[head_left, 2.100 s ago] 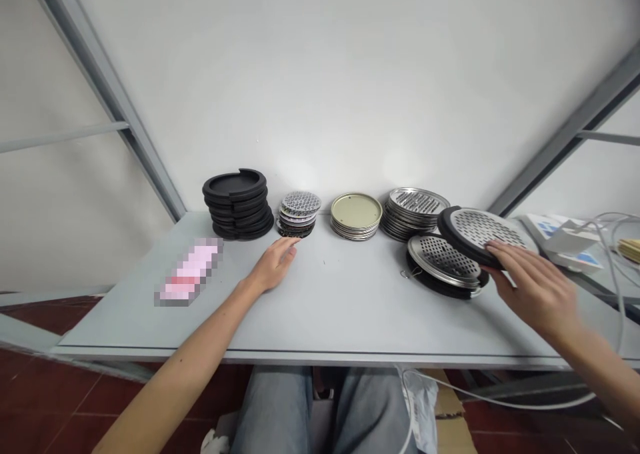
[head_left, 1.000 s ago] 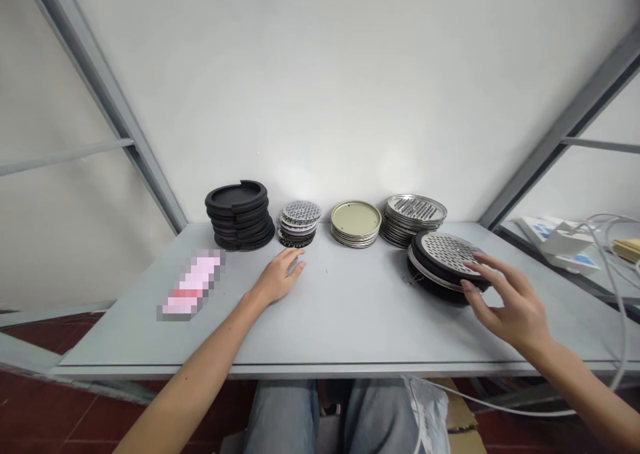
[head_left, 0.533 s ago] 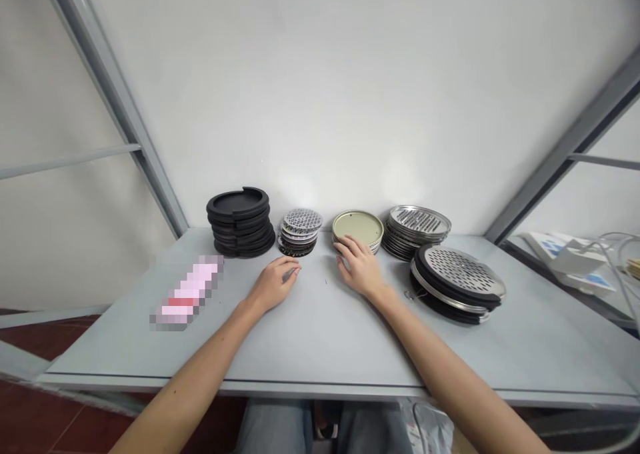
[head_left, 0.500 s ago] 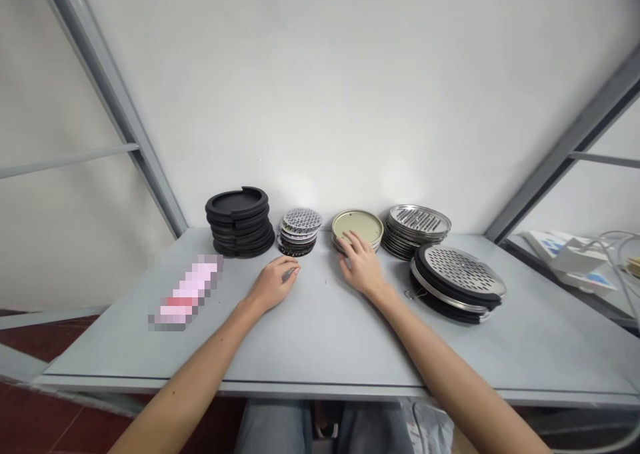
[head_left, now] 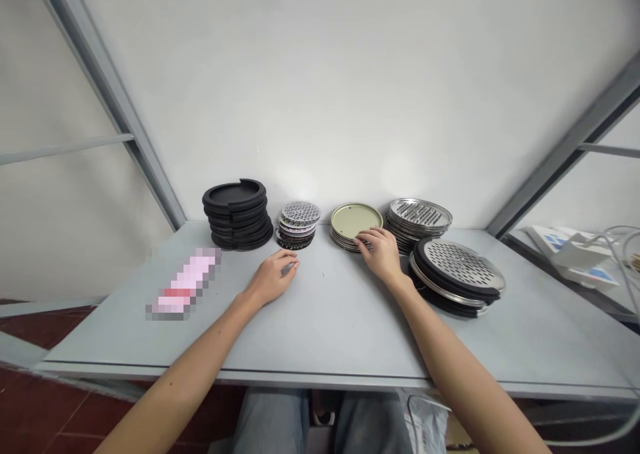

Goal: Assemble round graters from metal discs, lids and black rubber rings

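My left hand (head_left: 274,277) rests on the table, fingers loosely bent, with a gap between thumb and fingertips and nothing seen in it. Just beyond it stands a short stack of small patterned perforated discs (head_left: 301,213). My right hand (head_left: 384,253) is at the front right rim of a stack of shallow cream-coloured round lids (head_left: 356,219). Its fingers are bent and apart, over the edge; whether they touch the rim is unclear. Close behind that hand is a stack of slotted shiny metal discs (head_left: 420,214).
Black ring-shaped trays (head_left: 235,215) are stacked at the back left. A pile with a perforated metal disc in a black ring (head_left: 463,264) lies on the right. A pixelated pink item (head_left: 185,284) lies left on the grey table (head_left: 325,334). White boxes and cables (head_left: 575,254) are beyond the right frame post.
My right hand has moved right, from over the cream lids to their front right edge, its fingers more bent. My left hand stays in about the same place. The view has shifted slightly.
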{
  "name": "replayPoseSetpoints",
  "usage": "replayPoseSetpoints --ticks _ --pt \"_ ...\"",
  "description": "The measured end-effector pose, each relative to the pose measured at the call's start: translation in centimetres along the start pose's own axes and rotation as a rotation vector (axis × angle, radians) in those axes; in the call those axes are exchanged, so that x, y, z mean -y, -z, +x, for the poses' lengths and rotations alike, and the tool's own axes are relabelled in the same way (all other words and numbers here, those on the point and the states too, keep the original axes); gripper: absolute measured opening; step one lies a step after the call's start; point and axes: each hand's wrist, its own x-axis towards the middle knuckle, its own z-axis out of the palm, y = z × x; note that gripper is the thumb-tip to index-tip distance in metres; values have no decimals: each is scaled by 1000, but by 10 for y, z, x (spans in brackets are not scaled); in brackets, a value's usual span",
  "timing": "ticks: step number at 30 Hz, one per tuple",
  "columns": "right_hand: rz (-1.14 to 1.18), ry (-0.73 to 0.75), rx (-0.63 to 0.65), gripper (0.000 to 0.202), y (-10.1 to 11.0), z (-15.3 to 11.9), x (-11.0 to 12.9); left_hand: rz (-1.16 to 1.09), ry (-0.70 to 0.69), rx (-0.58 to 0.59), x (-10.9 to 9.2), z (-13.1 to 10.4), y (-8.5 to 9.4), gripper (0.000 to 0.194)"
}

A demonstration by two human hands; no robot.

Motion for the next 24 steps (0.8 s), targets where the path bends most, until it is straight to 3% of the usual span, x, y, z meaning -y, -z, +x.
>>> replayPoseSetpoints --ticks 4,7,11,14,19,24 --pt "112 -63 -9 18 -1 4 -4 21 13 18 -1 0 1 21" --pt "205 -96 -87 18 0 8 -2 20 24 41 -2 0 2 22" --pt "249 -108 -257 17 15 16 15 10 25 41 -4 0 2 21" --pt "292 -26 -290 13 32 17 37 -17 26 22 -6 0 2 24" --pt "472 108 -182 8 42 1 76 -131 -25 5 -9 0 6 44" --pt "598 243 93 7 32 -17 93 -143 -20 16 -8 0 6 51"
